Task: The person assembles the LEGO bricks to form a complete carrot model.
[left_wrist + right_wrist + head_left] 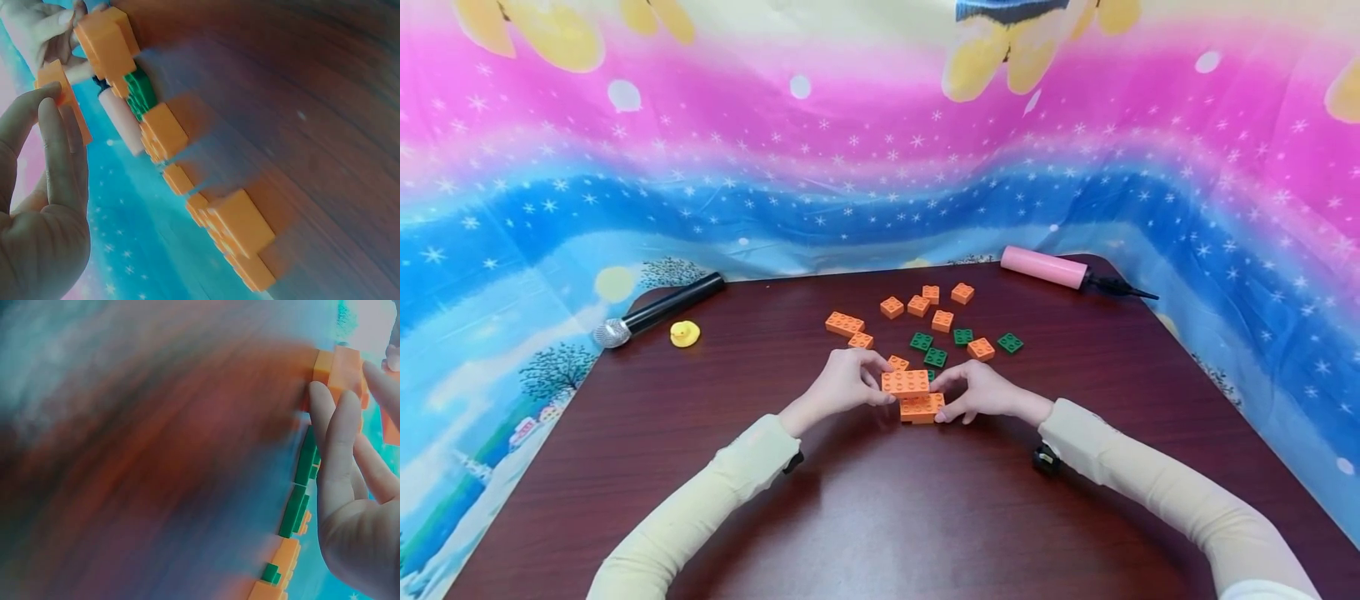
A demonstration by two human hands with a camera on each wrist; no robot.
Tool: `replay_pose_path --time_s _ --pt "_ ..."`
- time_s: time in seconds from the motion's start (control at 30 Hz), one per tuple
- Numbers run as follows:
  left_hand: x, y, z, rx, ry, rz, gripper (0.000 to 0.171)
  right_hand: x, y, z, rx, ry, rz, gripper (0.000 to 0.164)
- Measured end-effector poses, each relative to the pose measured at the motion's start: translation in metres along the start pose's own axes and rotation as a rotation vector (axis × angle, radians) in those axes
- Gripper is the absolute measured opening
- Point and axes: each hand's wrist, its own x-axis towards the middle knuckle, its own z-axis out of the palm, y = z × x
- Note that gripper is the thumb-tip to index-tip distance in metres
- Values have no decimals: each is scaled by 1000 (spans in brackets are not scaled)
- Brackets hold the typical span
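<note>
My left hand (848,382) pinches a long orange toy building brick (906,383) between thumb and fingers. In the left wrist view this held brick (76,115) is apart from the lower bricks. Below it, close over the table, sits a small stack of orange bricks (922,408), its top one long and studded. My right hand (983,392) grips that stack from the right, thumb on the near side. The right wrist view shows its fingers (340,437) along the stack (345,372). Just behind both hands lie an orange brick (898,363) and a partly hidden green brick (932,375).
Several loose orange bricks (918,305) and green bricks (936,357) lie scattered beyond the hands. At the back left are a microphone (673,304) and a yellow toy duck (685,334). A pink hand pump (1045,267) lies at the back right, before a patterned cloth (850,200).
</note>
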Motion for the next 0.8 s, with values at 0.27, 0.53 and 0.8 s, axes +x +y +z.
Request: replay_pose_path --time_s 0.27,0.53,0.8 --pt "4 11 9 -25 -41 28 37 -7 -3 -9 -17 43 23 50" --pt "11 13 18 -50 -55 43 35 -11 3 -9 2 51 44 50" --pt "18 22 26 -36 -93 74 32 -13 7 -5 46 54 67 52"
